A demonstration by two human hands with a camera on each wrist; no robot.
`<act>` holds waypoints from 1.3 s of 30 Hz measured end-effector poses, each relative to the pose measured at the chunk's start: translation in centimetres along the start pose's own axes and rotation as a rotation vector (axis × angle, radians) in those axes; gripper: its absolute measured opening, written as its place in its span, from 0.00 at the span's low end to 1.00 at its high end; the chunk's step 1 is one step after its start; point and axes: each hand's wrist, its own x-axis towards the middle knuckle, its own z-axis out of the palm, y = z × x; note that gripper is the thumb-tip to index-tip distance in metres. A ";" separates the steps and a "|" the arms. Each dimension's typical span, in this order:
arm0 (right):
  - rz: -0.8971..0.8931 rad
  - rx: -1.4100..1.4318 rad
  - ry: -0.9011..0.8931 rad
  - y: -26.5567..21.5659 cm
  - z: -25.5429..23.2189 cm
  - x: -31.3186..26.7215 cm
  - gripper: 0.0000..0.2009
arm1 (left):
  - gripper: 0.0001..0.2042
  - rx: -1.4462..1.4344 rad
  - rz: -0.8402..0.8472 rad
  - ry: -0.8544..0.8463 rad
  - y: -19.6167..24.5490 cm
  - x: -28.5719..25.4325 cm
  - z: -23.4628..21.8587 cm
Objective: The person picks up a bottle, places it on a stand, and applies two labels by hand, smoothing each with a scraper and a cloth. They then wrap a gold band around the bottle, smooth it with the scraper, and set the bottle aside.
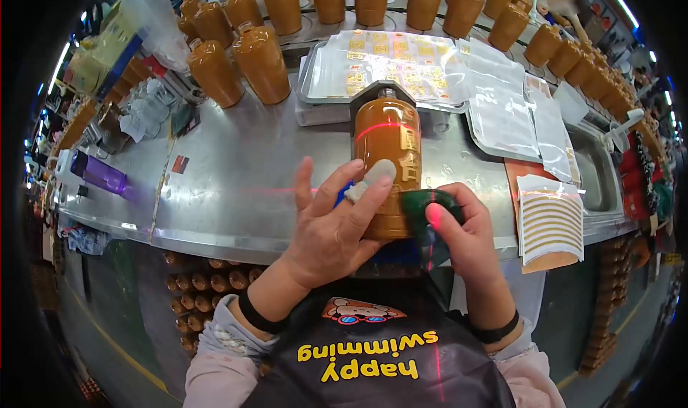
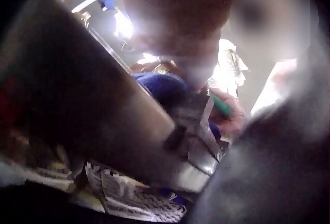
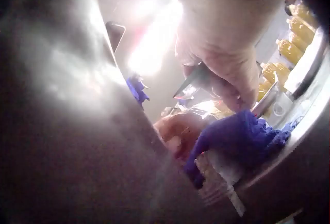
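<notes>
An amber bottle (image 1: 387, 146) stands in a grey holder at the near edge of the metal table (image 1: 236, 193), with a red laser line across its shoulder. My left hand (image 1: 344, 193) lies on its left side with fingers spread; one fingertip wears a white cover (image 1: 376, 175) and presses the glass. My right hand (image 1: 441, 211) grips a dark green tool (image 1: 423, 202) against the bottle's lower right. A blue cloth (image 3: 237, 136) lies under the bottle. In the left wrist view the green tool (image 2: 221, 105) and blue cloth (image 2: 160, 87) show dimly.
Rows of amber bottles (image 1: 261, 60) ring the back of the table. Trays of gold label sheets (image 1: 387, 60) sit behind the holder. A card of curved gold strips (image 1: 550, 222) lies at right beside a sink (image 1: 595, 171). A purple bottle (image 1: 97, 173) lies at left.
</notes>
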 end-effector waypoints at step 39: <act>-0.075 -0.154 0.087 1.7 0.2 0.0 0.07 | 0.28 -0.057 -0.079 0.094 4.0 0.0 2.1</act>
